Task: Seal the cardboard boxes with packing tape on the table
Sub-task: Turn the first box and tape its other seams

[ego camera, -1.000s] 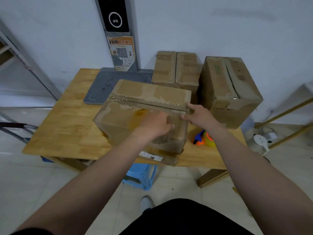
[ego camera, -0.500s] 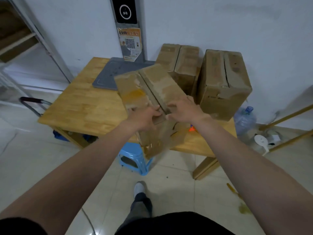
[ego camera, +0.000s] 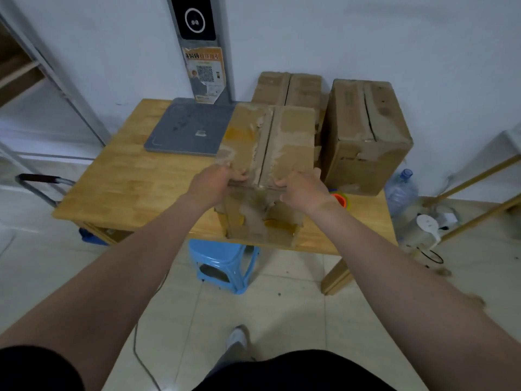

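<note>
The left grip (ego camera: 214, 182) and the right grip (ego camera: 303, 189) both hold the front box (ego camera: 267, 136) by its near top edge. The fingers curl over onto the top, with one grip on each side of the crack between the two top flaps. The box stands on the desk (ego camera: 127, 187) right under the grips, at the near edge. An orange and yellow thing (ego camera: 341, 199) peeks out just beside the right grip. A second box (ego camera: 366, 131) stands past the right grip, and a third box (ego camera: 290, 86) sits behind the held one. A grey flat board (ego camera: 183, 128) lies beyond the left grip. A blue stool (ego camera: 222, 261) stands on the floor below the grips.
</note>
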